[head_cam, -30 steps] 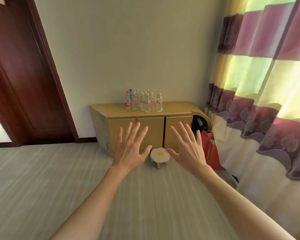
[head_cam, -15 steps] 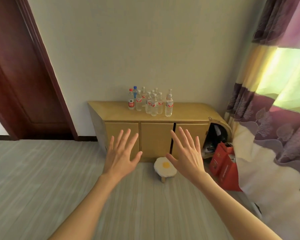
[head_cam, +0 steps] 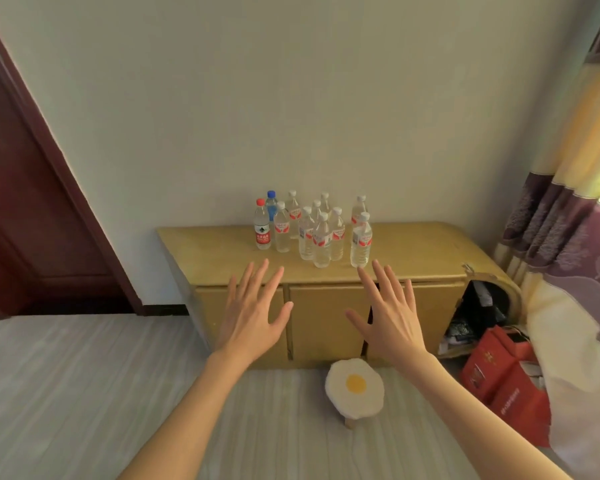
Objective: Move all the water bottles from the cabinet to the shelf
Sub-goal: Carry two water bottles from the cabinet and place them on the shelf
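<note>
Both arms stretched forward, palms down, fingers straight and spread, nothing held. Left hand (head_cam: 253, 317) hovers in front of the cabinet (head_cam: 413, 251), fingertips over its front edge; right hand (head_cam: 388, 317) same pose, fingertips just short of the nearest bottle, not touching. Water bottles (head_cam: 321, 233) all upright in a loose cluster on the cabinet top, near the back wall, roughly centre-left. Most are clear with white caps and red-white labels; red-cap bottle (head_cam: 262, 225) stands at the far left of the group, blue-cap bottle (head_cam: 271, 206) just behind it. Front-right bottle (head_cam: 361, 240) is closest to the right hand. Cabinet is low, tan, three closed door panels in front, rounded open end on the right with dark clutter inside. Small stool (head_cam: 354, 388) with a fried-egg cushion on the floor in front of the cabinet, between the forearms. Red boxes (head_cam: 506, 372) on the floor at right, beside the curtain (head_cam: 568, 188). Dark wood door (head_cam: 32, 209) at left. Striped grey floor.
</note>
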The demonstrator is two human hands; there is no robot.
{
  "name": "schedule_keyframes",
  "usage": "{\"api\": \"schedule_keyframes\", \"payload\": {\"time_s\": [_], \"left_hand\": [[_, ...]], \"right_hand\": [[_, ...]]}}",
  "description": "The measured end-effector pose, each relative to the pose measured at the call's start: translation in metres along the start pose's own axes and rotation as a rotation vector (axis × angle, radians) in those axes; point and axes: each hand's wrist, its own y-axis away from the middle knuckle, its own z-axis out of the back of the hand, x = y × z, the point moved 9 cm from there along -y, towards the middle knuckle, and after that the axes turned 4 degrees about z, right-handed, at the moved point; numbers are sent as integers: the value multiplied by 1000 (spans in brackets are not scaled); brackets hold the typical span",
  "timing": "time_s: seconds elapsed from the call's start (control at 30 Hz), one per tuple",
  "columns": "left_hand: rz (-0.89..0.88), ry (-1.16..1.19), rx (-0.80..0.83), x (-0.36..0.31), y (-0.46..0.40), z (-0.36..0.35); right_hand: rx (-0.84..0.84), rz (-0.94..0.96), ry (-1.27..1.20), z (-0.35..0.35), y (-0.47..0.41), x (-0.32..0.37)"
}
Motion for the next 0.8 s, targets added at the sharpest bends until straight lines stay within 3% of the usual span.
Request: {"api": "schedule_keyframes", "payload": {"time_s": [0.5, 0.8], "left_hand": [[22, 97, 114, 81, -211, -149], [-49, 134, 165, 91, -361, -209]], "right_hand": [[124, -53, -40, -151, -205, -90], [185, -86, -117, -221, -335, -136]]}}
